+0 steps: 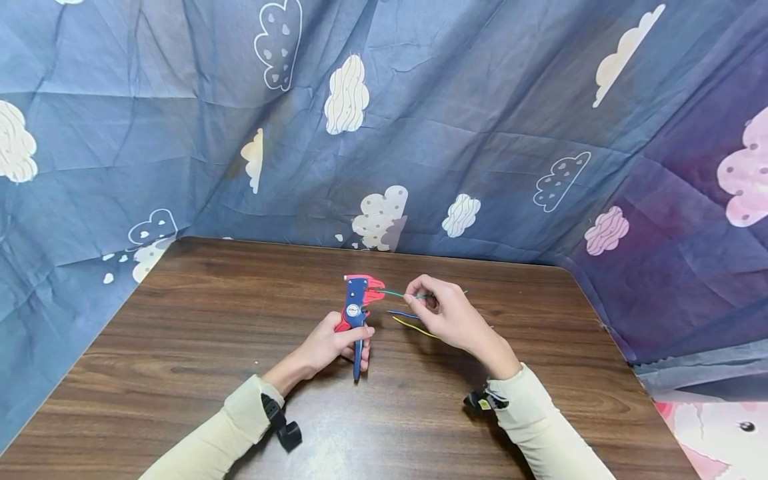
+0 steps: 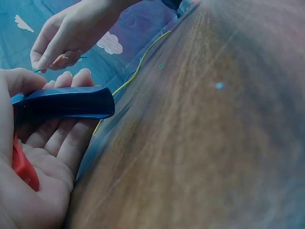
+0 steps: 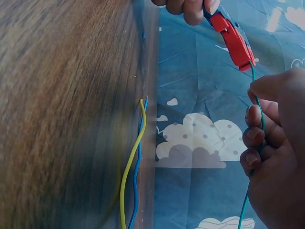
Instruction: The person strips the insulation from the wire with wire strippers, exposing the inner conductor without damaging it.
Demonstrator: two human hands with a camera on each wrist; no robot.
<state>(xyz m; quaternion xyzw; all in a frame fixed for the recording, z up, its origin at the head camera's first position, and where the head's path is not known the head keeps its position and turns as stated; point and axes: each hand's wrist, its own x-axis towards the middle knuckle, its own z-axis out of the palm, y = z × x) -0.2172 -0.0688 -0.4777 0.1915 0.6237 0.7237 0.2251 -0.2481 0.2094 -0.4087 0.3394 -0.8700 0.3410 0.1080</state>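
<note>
Holding a wire stripper point(image 1: 355, 303) with blue body and red jaws, the left hand point(image 1: 339, 341) has its thumb laid across the blue handle and its fingers on the other side of it. The tool is in the air above the desk point(image 1: 180, 373), roughly midway between the left and the right edges, with the jaws turned toward the right edge. The right hand point(image 1: 450, 312) pinches a green wire point(image 1: 393, 293) between thumb and forefinger, and its other fingers are curled in. One end of this wire reaches the front of the red jaws; how deep it enters, I cannot tell. The other end comes out behind the hand, toward the desk's right edge.

Below the right hand, a blue wire point(image 1: 402, 314) and a yellow wire point(image 1: 413, 325) lie on the desk. Their left ends are near each other, the blue one closer to the far edge, and the hand covers a part of both from the head view. A small green bit point(image 2: 160, 66) lies on the wood too. Each wrist carries a black strap point(image 1: 273, 412) over a pale sleeve point(image 1: 207, 430). Beyond the far edge hangs a blue cloth point(image 1: 444, 133) with white clouds; at the right it becomes purple, with pink clouds.
</note>
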